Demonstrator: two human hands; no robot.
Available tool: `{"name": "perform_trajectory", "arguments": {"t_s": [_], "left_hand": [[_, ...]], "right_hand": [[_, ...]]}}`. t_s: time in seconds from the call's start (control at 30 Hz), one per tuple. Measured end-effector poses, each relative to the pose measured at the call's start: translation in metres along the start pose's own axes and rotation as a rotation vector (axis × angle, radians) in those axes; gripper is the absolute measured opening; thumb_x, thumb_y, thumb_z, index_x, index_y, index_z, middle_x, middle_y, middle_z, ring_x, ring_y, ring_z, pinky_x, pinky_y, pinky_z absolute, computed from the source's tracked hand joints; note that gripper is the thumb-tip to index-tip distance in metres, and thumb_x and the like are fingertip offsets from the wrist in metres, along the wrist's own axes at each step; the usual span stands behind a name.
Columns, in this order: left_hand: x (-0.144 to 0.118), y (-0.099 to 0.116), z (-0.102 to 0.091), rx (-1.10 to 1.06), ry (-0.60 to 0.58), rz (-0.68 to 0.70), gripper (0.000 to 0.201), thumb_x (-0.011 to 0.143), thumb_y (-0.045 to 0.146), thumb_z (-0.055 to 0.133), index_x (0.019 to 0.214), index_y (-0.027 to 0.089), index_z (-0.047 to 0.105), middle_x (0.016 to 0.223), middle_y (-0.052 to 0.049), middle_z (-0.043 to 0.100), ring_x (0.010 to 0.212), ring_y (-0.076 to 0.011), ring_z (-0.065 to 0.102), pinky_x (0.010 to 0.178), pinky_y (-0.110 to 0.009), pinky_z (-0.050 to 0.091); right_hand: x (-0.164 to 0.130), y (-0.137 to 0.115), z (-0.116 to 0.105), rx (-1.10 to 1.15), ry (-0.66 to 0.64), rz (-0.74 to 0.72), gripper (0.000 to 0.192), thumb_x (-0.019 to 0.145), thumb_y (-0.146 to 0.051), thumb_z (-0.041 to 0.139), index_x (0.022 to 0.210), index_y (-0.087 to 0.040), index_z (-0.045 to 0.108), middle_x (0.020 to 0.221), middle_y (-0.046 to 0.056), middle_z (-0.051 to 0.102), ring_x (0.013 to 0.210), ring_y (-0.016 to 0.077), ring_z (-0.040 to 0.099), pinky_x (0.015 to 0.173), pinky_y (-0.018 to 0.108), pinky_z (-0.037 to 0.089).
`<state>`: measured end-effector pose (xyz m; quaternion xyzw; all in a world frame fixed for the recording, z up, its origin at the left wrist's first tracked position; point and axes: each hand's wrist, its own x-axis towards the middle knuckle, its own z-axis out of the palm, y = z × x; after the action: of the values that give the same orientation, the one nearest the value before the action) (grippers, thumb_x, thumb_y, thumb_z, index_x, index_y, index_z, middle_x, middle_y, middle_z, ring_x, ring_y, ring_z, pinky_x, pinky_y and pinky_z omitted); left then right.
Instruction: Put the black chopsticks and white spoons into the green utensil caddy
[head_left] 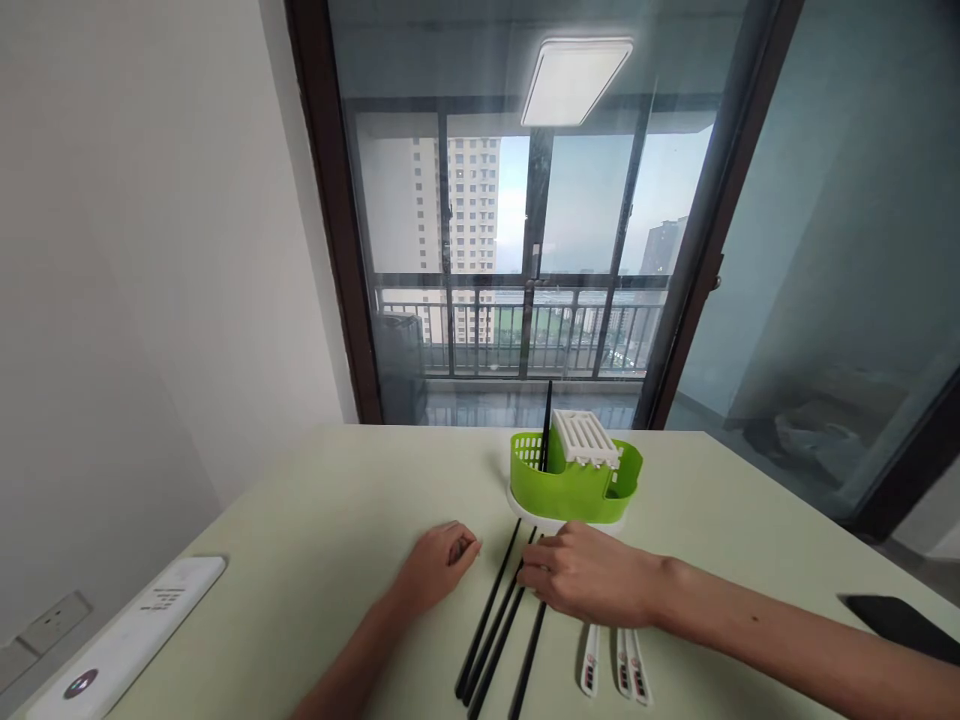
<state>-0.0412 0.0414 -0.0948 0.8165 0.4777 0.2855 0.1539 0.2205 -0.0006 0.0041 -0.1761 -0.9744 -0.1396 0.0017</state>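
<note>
A green cutlery holder (577, 483) with a white insert stands on a white base in the middle of the pale table (337, 520). One black chopstick (546, 425) stands upright in its left compartment. Several black chopsticks (491, 630) lie on the table in front of it. My right hand (589, 575) rests over their far ends, fingertips touching them. My left hand (442, 560) lies loosely curled on the table just left of the chopsticks and holds nothing. White spoon handles (619, 672) with red marks lie under my right wrist.
A white remote-like device (127, 635) lies at the table's left edge, near a wall socket (56, 620). A dark flat object (896, 625) sits at the right edge. A glass door and balcony are behind the table.
</note>
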Motion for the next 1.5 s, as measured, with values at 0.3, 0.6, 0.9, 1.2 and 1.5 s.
{"name": "perform_trajectory", "arguments": {"t_s": [0.3,0.6,0.9,1.2,1.5], "left_hand": [[0.0,-0.003,0.003,0.032,-0.023,0.012,0.029,0.097,0.036,0.051,0.075,0.021,0.062,0.071,0.0,0.062,0.067,-0.0158,0.054,0.066,-0.029,0.038],[0.001,-0.006,0.005,0.071,-0.027,0.021,0.027,0.095,0.03,0.046,0.072,0.022,0.058,0.071,0.0,0.062,0.068,-0.0166,0.055,0.066,-0.029,0.038],[0.004,0.007,-0.008,-0.153,0.023,-0.101,0.034,0.098,0.04,0.045,0.075,0.02,0.061,0.067,0.001,0.065,0.062,-0.0144,0.054,0.062,-0.027,0.04],[-0.002,0.024,-0.016,-0.185,-0.125,0.055,0.05,0.105,0.044,0.029,0.079,0.021,0.065,0.07,0.0,0.067,0.068,-0.016,0.061,0.073,-0.027,0.046],[-0.008,0.041,-0.002,-0.308,-0.147,0.133,0.039,0.106,0.033,0.029,0.096,0.023,0.065,0.085,0.0,0.073,0.085,-0.016,0.067,0.088,-0.027,0.047]], "right_hand": [[0.028,0.016,0.042,-0.132,-0.051,-0.087,0.017,0.102,-0.013,0.047,0.105,-0.018,0.063,0.098,0.004,0.067,0.078,0.015,0.063,0.053,0.029,0.033],[0.067,0.028,0.061,-0.127,-0.112,-0.141,0.016,0.099,-0.011,0.053,0.094,-0.015,0.068,0.099,0.005,0.071,0.078,0.0148,0.066,0.052,0.03,0.037],[0.086,0.029,0.063,-0.077,-0.153,-0.065,0.019,0.099,-0.013,0.051,0.096,-0.013,0.07,0.096,0.01,0.075,0.097,0.0197,0.068,0.083,0.033,0.048],[0.064,0.031,0.004,-0.017,-0.234,0.229,0.022,0.1,-0.033,0.056,0.102,-0.02,0.074,0.089,0.01,0.078,0.08,0.0234,0.076,0.063,0.028,0.047],[0.038,0.038,-0.077,-0.056,-0.26,0.363,0.023,0.093,-0.034,0.067,0.081,-0.018,0.079,0.082,0.013,0.077,0.077,0.0275,0.074,0.064,0.031,0.043]]}}
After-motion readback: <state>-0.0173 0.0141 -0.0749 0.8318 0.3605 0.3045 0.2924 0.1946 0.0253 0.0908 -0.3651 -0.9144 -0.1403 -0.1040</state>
